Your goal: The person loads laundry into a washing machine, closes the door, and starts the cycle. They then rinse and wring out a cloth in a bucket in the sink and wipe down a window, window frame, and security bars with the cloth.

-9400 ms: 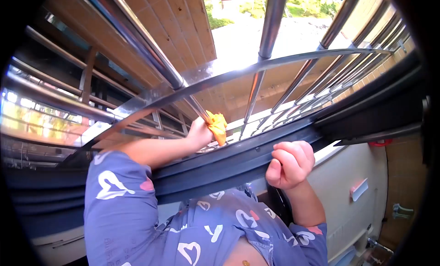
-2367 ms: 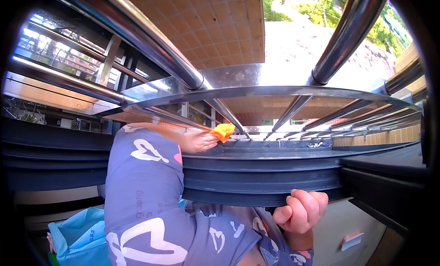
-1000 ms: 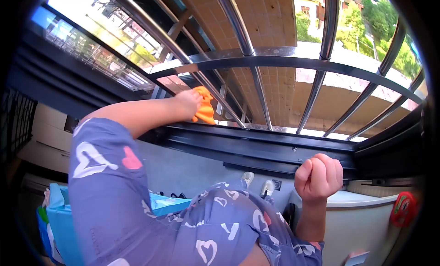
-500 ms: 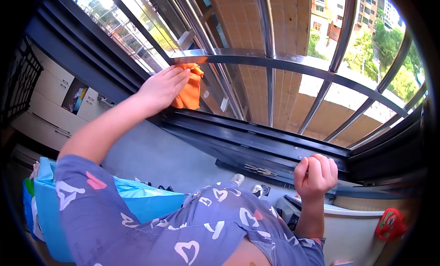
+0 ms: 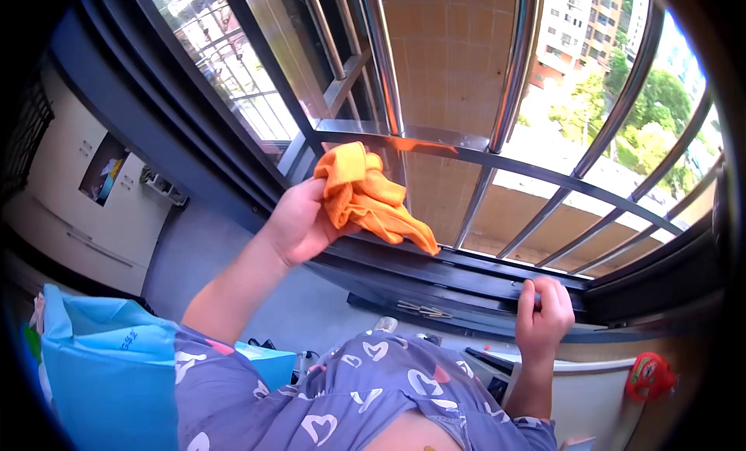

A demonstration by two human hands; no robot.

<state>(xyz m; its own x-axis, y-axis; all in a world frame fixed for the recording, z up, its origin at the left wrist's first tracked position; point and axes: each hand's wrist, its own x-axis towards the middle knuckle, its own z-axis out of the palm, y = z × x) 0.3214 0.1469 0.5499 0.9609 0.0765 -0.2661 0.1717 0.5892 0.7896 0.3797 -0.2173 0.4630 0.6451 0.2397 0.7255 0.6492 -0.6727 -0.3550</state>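
Observation:
My left hand is closed around a bunched orange cloth. The cloth hangs over the dark window track, just in front of the metal guard rail, and its loose end droops to the right. Over the right part of the black window sill, my right hand is curled into a fist. What lies inside those fingers, if anything, is hidden from me.
Upright metal bars stand outside the opening. A dark window frame runs along the left. Below are a light blue bag, white drawers, and a red container at the right.
My left hand has come off the left end of the rail, moving right and nearer with the orange cloth, now turned palm up. My right fist stays near the sill. The view has shifted.

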